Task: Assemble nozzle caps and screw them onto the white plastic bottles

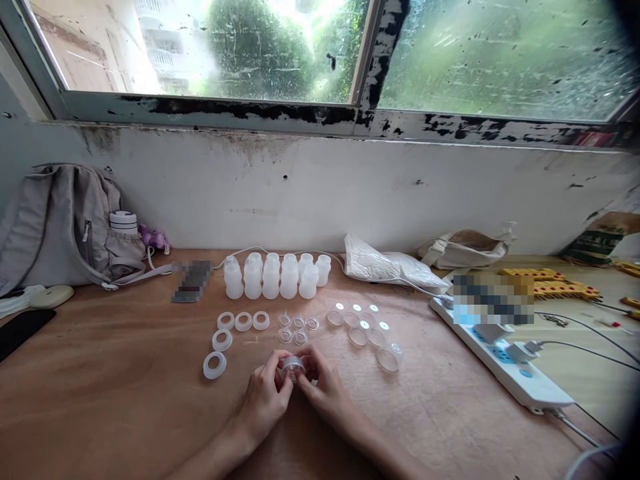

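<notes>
Near the front middle of the wooden table, my left hand (269,392) and my right hand (325,383) both grip a small clear round cap piece (293,366) from its two sides. Fingertips hide part of it. Beyond my hands lie several clear nipple-like pieces (299,323). Several white rings (222,340) are laid out to the left, and several clear domed covers (359,333) to the right. Behind these, frosted bottles (271,277) stand upright in a cluster.
At the right, a white power strip (505,360) with plugs and cables lies slantwise. A plastic bag (385,263) and a beige pouch (465,249) sit by the wall. A grey backpack (65,227) rests at the far left, near a black flat object (25,332).
</notes>
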Available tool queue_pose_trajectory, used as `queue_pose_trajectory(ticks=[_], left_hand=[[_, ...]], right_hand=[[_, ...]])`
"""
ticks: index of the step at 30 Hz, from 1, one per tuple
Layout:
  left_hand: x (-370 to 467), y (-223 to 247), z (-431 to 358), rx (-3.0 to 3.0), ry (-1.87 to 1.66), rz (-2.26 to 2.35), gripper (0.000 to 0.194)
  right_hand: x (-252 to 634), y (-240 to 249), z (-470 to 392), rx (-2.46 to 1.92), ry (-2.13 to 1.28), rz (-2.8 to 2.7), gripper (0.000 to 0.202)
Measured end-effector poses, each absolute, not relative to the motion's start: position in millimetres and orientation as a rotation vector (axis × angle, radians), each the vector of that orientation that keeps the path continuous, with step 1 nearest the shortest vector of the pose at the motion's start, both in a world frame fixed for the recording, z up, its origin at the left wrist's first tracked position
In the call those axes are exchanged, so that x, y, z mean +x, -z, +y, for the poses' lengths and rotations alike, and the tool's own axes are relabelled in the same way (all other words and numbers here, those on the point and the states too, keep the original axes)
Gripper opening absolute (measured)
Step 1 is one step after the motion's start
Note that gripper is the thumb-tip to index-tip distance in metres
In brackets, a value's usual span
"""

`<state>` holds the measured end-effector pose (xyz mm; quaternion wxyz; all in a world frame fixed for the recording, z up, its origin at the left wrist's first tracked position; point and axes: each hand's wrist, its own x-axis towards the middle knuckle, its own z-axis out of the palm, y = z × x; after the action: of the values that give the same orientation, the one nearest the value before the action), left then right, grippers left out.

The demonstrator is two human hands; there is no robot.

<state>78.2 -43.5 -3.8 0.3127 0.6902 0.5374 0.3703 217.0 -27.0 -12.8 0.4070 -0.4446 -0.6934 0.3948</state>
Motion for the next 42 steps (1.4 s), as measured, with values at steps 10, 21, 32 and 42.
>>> queue_pose_trajectory(ticks=[10, 21, 32, 42], left_hand=[[79, 4, -44, 1.825, -0.982, 1.409, 0.013], [77, 0, -42, 1.750, -1.005, 1.381, 0.015], [77, 3, -41, 1.752, -0.985, 1.377, 0.017], [78, 3, -41, 1.760, -0.972, 1.396, 0.017]], right_hand=[[214, 12, -28, -1.121, -0.986, -1.738, 0.009], [215, 7, -30, -1.135, -0.968, -1.757, 0.011], [217, 10, -28, -1.099, -1.020, -1.763, 0.011], [216, 14, -26, -1.136, -1.016, -1.738, 0.012]])
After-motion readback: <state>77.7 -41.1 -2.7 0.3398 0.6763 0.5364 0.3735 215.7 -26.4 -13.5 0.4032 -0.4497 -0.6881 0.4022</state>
